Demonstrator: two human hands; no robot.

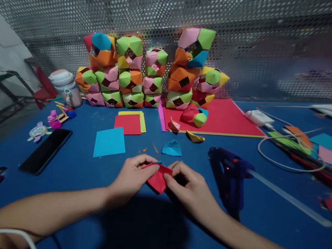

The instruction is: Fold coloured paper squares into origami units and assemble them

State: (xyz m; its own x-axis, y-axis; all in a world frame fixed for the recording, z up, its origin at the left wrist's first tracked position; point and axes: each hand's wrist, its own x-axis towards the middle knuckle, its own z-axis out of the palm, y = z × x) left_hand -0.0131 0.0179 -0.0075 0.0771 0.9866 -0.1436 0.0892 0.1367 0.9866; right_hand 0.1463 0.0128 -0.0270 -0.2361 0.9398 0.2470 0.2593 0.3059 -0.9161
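Between my two hands is a folded red paper piece [158,180], with a bit of blue paper showing at its top edge. My left hand [133,177] pinches its left side, thumb on the front. My right hand [189,187] grips the right side between thumb and fingers. Just beyond them a folded blue paper piece [172,148] lies on the table. Farther back are a small folded yellow piece [195,137] and a folded pink piece [174,125]. Flat blue [110,143] and red [129,124] paper squares lie to the left.
A glue gun [233,175] with a long glue stick lies to my right, near cables and paper scraps [326,141]. Stacked folded-paper balls [129,80] stand along the mesh panel [239,60]. At left are a phone [46,151], small trinkets and a lidded jar [66,85].
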